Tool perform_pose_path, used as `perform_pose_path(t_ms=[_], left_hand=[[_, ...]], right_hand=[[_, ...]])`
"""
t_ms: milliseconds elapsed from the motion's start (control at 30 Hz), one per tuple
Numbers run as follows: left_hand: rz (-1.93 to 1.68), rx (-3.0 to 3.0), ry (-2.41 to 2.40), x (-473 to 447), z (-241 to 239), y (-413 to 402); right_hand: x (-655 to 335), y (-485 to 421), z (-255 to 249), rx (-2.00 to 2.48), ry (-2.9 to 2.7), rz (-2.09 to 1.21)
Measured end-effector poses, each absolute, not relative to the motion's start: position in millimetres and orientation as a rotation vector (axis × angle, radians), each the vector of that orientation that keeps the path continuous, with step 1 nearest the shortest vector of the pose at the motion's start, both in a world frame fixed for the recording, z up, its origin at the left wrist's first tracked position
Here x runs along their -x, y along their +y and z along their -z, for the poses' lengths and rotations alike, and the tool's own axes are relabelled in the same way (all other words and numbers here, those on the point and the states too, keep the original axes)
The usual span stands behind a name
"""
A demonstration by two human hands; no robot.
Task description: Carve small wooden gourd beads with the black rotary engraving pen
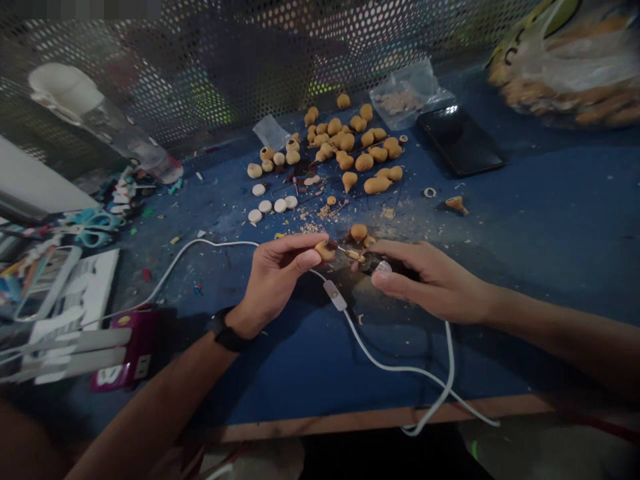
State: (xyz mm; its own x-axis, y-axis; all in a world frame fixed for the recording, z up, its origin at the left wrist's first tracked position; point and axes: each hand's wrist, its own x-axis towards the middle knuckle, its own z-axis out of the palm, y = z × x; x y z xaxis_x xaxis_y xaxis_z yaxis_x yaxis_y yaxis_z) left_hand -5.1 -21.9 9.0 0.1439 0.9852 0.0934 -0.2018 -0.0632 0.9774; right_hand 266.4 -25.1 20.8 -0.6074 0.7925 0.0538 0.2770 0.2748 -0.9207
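My left hand (280, 267), a dark band on its wrist, pinches a small tan gourd (325, 251) between thumb and fingertips. My right hand (430, 277) grips a small rotary tool (356, 256) with a brass-coloured chuck; its thin bit points left at the gourd. Whether the bit touches the gourd, I cannot tell. Most of the tool's body is hidden by my fingers. A white cable (380, 363) with an inline switch (335, 295) runs beneath my hands. Just behind the tool lies another round gourd (359, 232).
Several small gourds (364, 162) lie in a pile at the back, with white discs (280, 205) and shavings nearby. A black phone (461, 140) and a plastic bag (400, 97) are at back right. Scissors (93, 227) and a purple box (137, 347) are on the left.
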Motion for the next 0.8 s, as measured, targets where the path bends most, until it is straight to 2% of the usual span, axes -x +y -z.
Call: perform_pose_path(t_ms=[800], left_hand=[[-1.241, -1.193, 0.900, 5.5, -7.6, -21.5]], right_hand=[[-268.8, -24.9, -18.7, 0.960, -2.058, -1.308]])
